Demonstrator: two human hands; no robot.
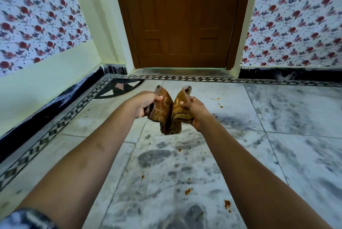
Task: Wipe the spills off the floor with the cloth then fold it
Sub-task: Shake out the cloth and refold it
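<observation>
The floor [296, 117] fills most of what I see, pale marble tile running up to a brown door [181, 17] set between flowered walls [37, 16]. It is not clean: orange spills [227, 204] dot the tiles below me, the biggest beside my right forearm, with smaller flecks further up near the door sill. From that I judge the wiping is not yet done, perhaps hardly begun. I have both arms stretched straight out in front, and between them I hold the cloth [163, 107] up in the air, clear of the tiles, so it touches no spill. It is a small brown patterned towel, standing in two upright flaps with a sagging bunch hanging between them, because I grip each side on its own and keep the sides close together. My left hand [146, 103] is closed round the left flap, its thumb [158, 97] pressed on top of the fabric against curled fingers. My right hand [194, 110] clasps the right flap the same way, its thumb [183, 103] laid across the cloth. I reckon I hold it like this to gather it into a pad I can press down flat on the nearest spots, so the next move wants a firm hold and a low reach
</observation>
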